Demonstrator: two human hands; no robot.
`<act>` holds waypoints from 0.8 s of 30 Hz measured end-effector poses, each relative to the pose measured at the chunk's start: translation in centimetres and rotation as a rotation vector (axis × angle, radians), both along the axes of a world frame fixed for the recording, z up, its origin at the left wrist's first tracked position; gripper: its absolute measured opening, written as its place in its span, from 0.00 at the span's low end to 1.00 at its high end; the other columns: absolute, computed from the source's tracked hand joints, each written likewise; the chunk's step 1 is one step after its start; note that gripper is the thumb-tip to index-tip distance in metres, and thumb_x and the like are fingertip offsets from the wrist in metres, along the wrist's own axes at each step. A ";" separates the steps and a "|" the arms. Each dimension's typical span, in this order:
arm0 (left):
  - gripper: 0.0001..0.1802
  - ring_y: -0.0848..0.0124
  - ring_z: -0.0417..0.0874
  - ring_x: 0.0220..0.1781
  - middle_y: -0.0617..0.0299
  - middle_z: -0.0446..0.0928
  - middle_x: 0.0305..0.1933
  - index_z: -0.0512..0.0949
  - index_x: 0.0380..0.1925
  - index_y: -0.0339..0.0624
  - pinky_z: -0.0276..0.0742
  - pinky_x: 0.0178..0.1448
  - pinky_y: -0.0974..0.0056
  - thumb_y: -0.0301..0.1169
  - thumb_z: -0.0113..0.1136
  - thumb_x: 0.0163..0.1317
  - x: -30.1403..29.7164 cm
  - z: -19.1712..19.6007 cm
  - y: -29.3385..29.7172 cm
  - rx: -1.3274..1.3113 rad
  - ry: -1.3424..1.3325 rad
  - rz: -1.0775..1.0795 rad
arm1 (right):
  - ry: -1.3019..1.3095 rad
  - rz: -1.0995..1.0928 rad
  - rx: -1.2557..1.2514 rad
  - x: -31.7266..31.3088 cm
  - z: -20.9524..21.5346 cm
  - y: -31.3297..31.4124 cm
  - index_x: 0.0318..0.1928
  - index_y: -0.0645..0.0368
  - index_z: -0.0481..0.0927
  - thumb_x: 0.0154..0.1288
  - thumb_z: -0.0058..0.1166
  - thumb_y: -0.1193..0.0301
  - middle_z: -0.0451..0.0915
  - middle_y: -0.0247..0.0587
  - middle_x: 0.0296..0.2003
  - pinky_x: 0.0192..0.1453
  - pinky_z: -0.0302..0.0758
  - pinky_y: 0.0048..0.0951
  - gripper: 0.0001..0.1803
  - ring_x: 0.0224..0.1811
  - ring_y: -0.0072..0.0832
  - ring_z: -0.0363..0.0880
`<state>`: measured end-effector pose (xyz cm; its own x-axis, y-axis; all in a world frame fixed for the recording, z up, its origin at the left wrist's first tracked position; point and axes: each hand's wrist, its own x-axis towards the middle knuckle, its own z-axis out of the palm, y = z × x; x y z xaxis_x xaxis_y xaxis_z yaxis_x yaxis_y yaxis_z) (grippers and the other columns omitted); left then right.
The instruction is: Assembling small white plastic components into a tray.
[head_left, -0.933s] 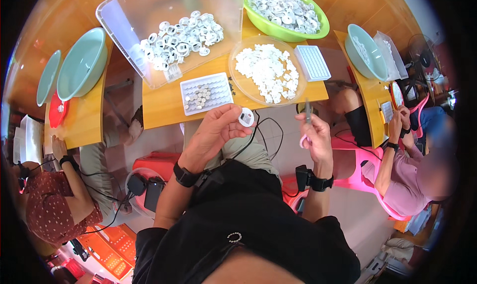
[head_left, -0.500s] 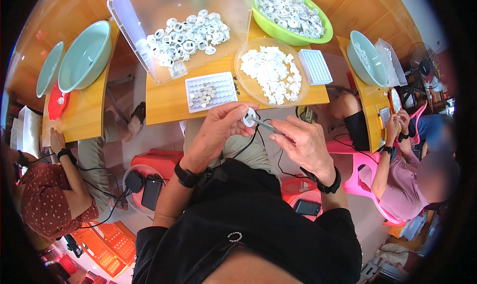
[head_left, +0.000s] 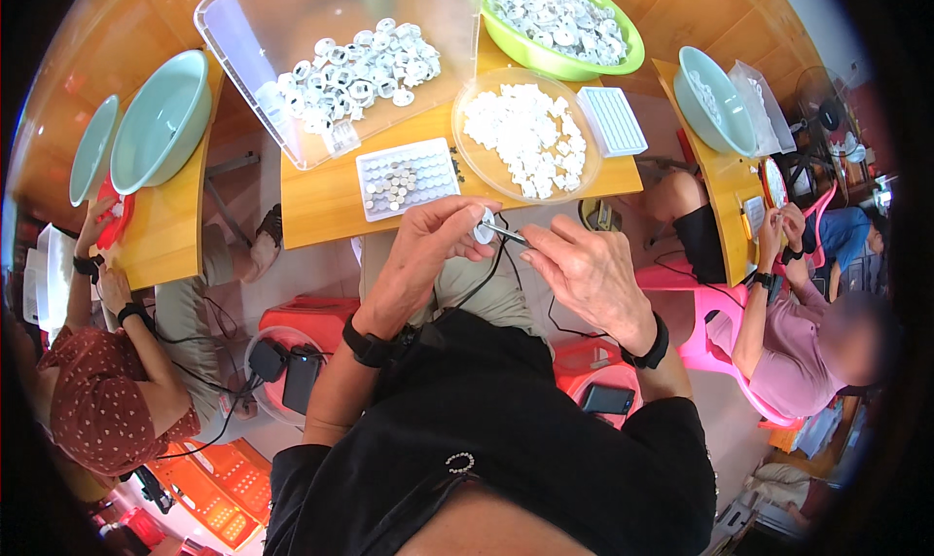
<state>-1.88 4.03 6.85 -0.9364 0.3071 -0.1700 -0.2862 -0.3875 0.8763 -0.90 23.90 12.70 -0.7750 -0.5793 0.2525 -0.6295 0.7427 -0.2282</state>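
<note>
Just off the table's near edge, my left hand [head_left: 428, 250] pinches a small round white plastic part [head_left: 484, 227] between thumb and fingers. From the right, my right hand [head_left: 592, 276] grips a pair of metal tweezers [head_left: 510, 232], whose tips reach into the part. What the tips touch is too small to tell. Beyond my left hand lies a white ridged tray [head_left: 440, 172] with several small silvery discs [head_left: 394, 184] in it. A shallow round dish [head_left: 465, 147] of small white plastic pieces [head_left: 525, 133] stands beside it.
At the back are a clear bin [head_left: 219, 31] of white round parts and a green basin [head_left: 623, 62] of similar parts. A second white tray [head_left: 611, 120] stands right of the dish. People work at side tables; one on the left touches a red dish [head_left: 117, 220]. Cables [head_left: 486, 279] hang below my hands.
My right hand has turned and the tweezers lie at a flatter angle, their tips still at the white part. At left, the other person's hand has reached the red dish.
</note>
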 end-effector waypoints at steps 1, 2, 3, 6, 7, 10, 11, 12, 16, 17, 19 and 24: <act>0.14 0.75 0.81 0.29 0.60 0.80 0.31 0.78 0.44 0.38 0.76 0.35 0.74 0.35 0.49 0.66 0.0 0.0 0.0 -0.001 -0.001 -0.003 | 0.004 -0.001 0.008 0.0 0.0 0.0 0.36 0.54 0.77 0.56 0.58 0.67 0.68 0.36 0.23 0.18 0.66 0.33 0.08 0.17 0.35 0.72; 0.15 0.75 0.81 0.29 0.59 0.80 0.31 0.78 0.44 0.37 0.76 0.35 0.74 0.35 0.49 0.66 -0.1 0.0 0.0 -0.005 0.001 -0.004 | 0.008 -0.003 0.015 0.0 0.0 0.0 0.36 0.54 0.77 0.56 0.58 0.67 0.68 0.36 0.23 0.18 0.66 0.33 0.08 0.17 0.35 0.72; 0.15 0.75 0.81 0.29 0.59 0.80 0.31 0.78 0.44 0.37 0.76 0.36 0.74 0.35 0.49 0.66 -0.1 0.0 0.0 -0.009 0.004 -0.005 | 0.007 -0.005 0.014 0.0 0.0 0.1 0.36 0.54 0.77 0.56 0.58 0.67 0.68 0.36 0.23 0.18 0.66 0.33 0.08 0.17 0.35 0.72; 0.15 0.75 0.81 0.29 0.59 0.80 0.31 0.78 0.44 0.37 0.76 0.36 0.74 0.35 0.49 0.66 -0.1 0.0 0.1 -0.004 0.006 -0.005 | 0.019 -0.007 0.009 0.1 -0.1 0.1 0.36 0.54 0.77 0.56 0.58 0.67 0.68 0.36 0.23 0.18 0.66 0.33 0.09 0.17 0.34 0.72; 0.15 0.75 0.81 0.29 0.59 0.80 0.31 0.78 0.44 0.37 0.76 0.36 0.74 0.35 0.49 0.66 -0.1 0.0 0.1 -0.004 0.006 -0.007 | 0.021 -0.006 0.002 0.1 0.0 0.1 0.36 0.55 0.77 0.56 0.58 0.67 0.68 0.36 0.23 0.18 0.66 0.32 0.09 0.17 0.34 0.72; 0.15 0.75 0.81 0.29 0.59 0.80 0.31 0.78 0.43 0.37 0.76 0.35 0.74 0.35 0.49 0.66 -0.1 0.0 0.1 -0.012 -0.002 -0.011 | 0.024 0.001 0.010 0.1 -0.1 0.1 0.36 0.55 0.77 0.55 0.58 0.67 0.68 0.35 0.23 0.18 0.67 0.32 0.09 0.17 0.33 0.73; 0.15 0.75 0.81 0.29 0.59 0.80 0.31 0.78 0.43 0.37 0.76 0.35 0.74 0.35 0.49 0.66 -0.1 0.0 0.1 -0.017 -0.007 -0.011 | 0.025 0.007 0.024 0.1 -0.2 0.1 0.36 0.55 0.77 0.55 0.59 0.67 0.68 0.35 0.23 0.18 0.67 0.32 0.09 0.16 0.33 0.73; 0.15 0.75 0.81 0.29 0.60 0.80 0.31 0.78 0.43 0.38 0.76 0.35 0.74 0.35 0.49 0.66 -0.1 0.0 0.1 -0.021 -0.012 -0.009 | 0.025 0.008 0.025 0.1 -0.2 0.1 0.36 0.55 0.77 0.55 0.59 0.67 0.68 0.35 0.23 0.18 0.67 0.32 0.09 0.16 0.33 0.73; 0.15 0.75 0.81 0.29 0.60 0.80 0.30 0.78 0.43 0.38 0.75 0.35 0.74 0.35 0.49 0.66 -0.1 -0.4 0.1 -0.014 -0.006 -0.011 | 0.047 0.011 0.044 0.2 -0.3 0.1 0.36 0.55 0.77 0.54 0.59 0.67 0.68 0.35 0.23 0.17 0.67 0.31 0.10 0.16 0.31 0.74; 0.14 0.75 0.81 0.28 0.60 0.80 0.30 0.78 0.43 0.38 0.75 0.35 0.74 0.35 0.50 0.66 -0.1 -0.4 0.2 -0.022 -0.005 -0.005 | 0.056 0.009 0.052 0.2 -0.3 0.0 0.36 0.55 0.77 0.53 0.59 0.67 0.68 0.35 0.23 0.17 0.68 0.30 0.11 0.16 0.31 0.74; 0.14 0.75 0.81 0.28 0.60 0.80 0.31 0.79 0.43 0.38 0.75 0.34 0.74 0.35 0.50 0.66 -0.1 -0.4 0.2 -0.032 -0.004 0.000 | 0.075 0.011 0.073 0.2 -0.3 -0.1 0.37 0.56 0.77 0.53 0.59 0.68 0.68 0.35 0.23 0.17 0.68 0.30 0.11 0.16 0.30 0.74; 0.13 0.76 0.80 0.28 0.61 0.80 0.30 0.79 0.41 0.37 0.75 0.34 0.74 0.34 0.51 0.65 -0.1 -0.5 0.3 -0.073 0.018 0.026 | 0.109 0.014 0.125 0.2 -0.4 -0.4 0.37 0.57 0.77 0.53 0.57 0.70 0.68 0.36 0.23 0.17 0.69 0.29 0.10 0.16 0.29 0.75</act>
<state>-1.98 4.31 6.37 -0.9471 0.2696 -0.1743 -0.2608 -0.3294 0.9075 -0.67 23.51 12.31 -0.7387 -0.6218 0.2602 -0.6559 0.7521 -0.0644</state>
